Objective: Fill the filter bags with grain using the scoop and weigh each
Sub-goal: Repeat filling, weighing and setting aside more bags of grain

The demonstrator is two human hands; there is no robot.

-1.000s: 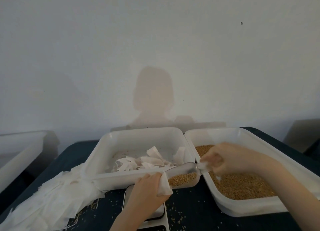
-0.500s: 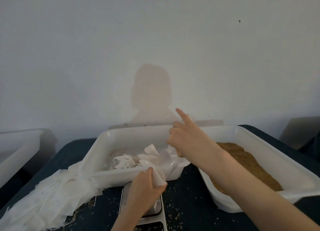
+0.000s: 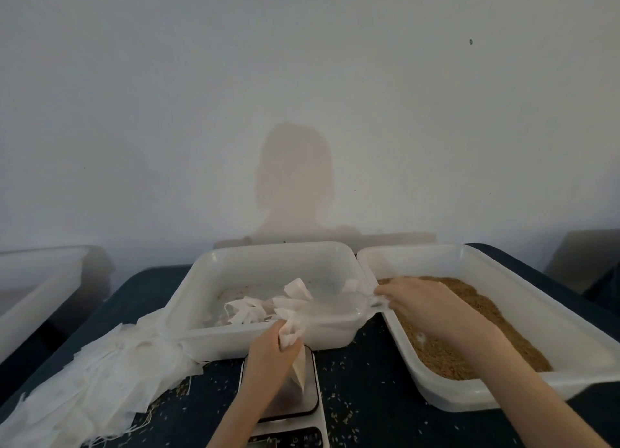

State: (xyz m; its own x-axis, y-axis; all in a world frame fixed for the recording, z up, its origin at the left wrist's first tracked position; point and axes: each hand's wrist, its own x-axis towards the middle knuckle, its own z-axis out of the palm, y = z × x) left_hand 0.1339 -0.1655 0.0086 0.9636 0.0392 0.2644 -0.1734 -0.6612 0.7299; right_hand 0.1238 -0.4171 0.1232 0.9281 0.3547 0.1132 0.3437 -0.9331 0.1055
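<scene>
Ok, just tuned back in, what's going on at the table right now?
A person is filling filter bags with grain. The left hand pinches the top of a filter bag that hangs over the scale. The right hand holds the clear scoop by its handle, lying across the near corner of the middle tray, beside the grain tray. Whether the scoop holds grain is unclear.
</scene>
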